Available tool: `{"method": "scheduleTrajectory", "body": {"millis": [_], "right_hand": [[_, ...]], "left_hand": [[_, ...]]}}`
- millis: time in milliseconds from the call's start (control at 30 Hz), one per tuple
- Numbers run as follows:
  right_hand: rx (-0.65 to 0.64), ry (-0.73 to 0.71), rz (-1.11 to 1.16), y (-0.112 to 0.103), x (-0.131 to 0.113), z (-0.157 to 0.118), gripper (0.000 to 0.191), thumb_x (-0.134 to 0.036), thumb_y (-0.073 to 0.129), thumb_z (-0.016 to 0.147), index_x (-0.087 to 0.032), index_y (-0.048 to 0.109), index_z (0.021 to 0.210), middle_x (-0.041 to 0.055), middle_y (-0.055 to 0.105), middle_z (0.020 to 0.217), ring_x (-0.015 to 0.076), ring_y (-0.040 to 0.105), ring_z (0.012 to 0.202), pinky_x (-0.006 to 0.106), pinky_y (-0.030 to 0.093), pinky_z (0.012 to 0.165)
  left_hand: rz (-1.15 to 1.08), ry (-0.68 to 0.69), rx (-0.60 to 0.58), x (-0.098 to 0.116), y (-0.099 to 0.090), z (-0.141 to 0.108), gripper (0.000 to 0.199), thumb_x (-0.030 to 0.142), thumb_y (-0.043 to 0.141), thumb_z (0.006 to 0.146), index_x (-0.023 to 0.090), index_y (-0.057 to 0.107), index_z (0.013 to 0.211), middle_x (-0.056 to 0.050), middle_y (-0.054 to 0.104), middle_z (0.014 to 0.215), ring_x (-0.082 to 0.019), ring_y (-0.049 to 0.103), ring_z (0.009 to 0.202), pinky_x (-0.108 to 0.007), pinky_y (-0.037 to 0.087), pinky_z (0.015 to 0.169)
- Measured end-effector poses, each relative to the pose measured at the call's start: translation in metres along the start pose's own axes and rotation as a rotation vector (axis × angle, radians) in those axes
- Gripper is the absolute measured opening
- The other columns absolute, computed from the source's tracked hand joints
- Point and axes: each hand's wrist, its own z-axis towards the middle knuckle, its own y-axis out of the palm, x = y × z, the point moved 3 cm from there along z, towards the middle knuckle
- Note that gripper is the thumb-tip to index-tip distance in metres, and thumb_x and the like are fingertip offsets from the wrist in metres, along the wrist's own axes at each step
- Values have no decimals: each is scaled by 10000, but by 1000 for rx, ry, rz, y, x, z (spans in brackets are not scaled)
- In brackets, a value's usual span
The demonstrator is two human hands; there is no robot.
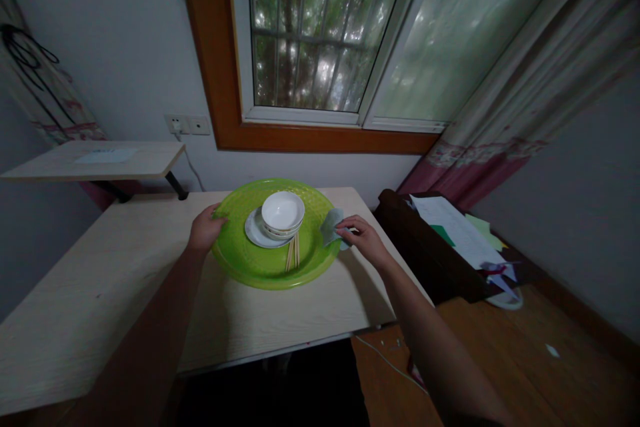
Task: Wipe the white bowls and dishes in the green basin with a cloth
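A large green round tray (241,263) is in front of me over the desk. On it sits a stack of white bowls (283,211), partly covering a white plate (256,230). Several wooden chopsticks (293,253) lie beside the bowls, toward me. My left hand (205,229) grips the tray's left rim, the thumb over its inner side. At the right rim, my right hand (361,235) pinches a pale grey-blue cloth (331,227) that hangs over the tray's edge. Whether those fingers also hold the rim is hidden by the cloth.
The tray rests on or just above a pale wooden desk (295,320). A raised shelf (145,159) stands at the back left, near a wall socket (187,125). A window (325,33) is behind the desk. Papers (457,233) lie on dark brown furniture at the right.
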Motion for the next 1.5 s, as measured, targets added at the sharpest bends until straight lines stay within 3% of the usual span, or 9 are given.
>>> {"method": "scheduleTrajectory", "body": {"millis": [167, 300, 467, 767, 933, 1300, 1500], "right_hand": [[118, 67, -26, 3, 4, 3, 644, -859, 856, 760, -241, 854, 941, 93, 748, 1010, 267, 710, 948, 410, 617, 827], [56, 79, 33, 6, 4, -14, 627, -852, 875, 759, -241, 803, 880, 66, 731, 939, 244, 693, 882, 392, 605, 799], [-18, 36, 54, 8, 0, -29, 572, -827, 862, 814, -262, 780, 841, 68, 717, 955, 257, 705, 930, 401, 606, 822], [106, -6, -24, 3, 7, 11, 597, -852, 840, 773, -264, 738, 756, 52, 696, 881, 251, 682, 878, 407, 583, 818], [149, 4, -19, 5, 8, 20, 571, -823, 834, 777, -262, 727, 757, 55, 685, 878, 246, 664, 856, 411, 575, 818], [99, -42, 67, 10, 5, -29, 522, -768, 904, 824, -256, 813, 777, 76, 737, 893, 244, 702, 858, 357, 584, 714], [100, -94, 62, 8, 7, -27, 491, -754, 921, 828, -271, 846, 786, 79, 764, 879, 255, 724, 861, 398, 608, 784]], "left_hand": [[15, -3, 0, 0, -1, 1, 560, 141, 761, 839, 178, 806, 1396, -140, 851, 1317, -319, 806, 1200, -427, 604, 1102], [17, -13, 5, 1, -1, 0, 562, 139, 752, 826, 182, 816, 1383, -125, 866, 1252, -315, 813, 1166, -423, 612, 1085], [-14, -6, 4, 0, -1, 0, 586, 136, 751, 826, 188, 816, 1407, -120, 866, 1269, -309, 819, 1152, -414, 618, 1076], [-85, 0, -72, -11, -1, 7, 658, 155, 757, 810, 214, 803, 1464, -103, 871, 1273, -297, 833, 1102, -388, 645, 993], [-59, -11, -34, -6, -1, 2, 642, 149, 754, 813, 208, 812, 1450, -107, 873, 1258, -301, 836, 1097, -389, 638, 1007], [-34, -16, 2, -5, 0, 2, 660, 137, 742, 831, 183, 794, 1488, -108, 871, 1275, -277, 834, 1106, -359, 639, 1021], [-8, -33, -9, -1, -2, 1, 655, 113, 757, 849, 190, 792, 1499, -110, 873, 1267, -269, 838, 1091, -354, 634, 1016]]}}
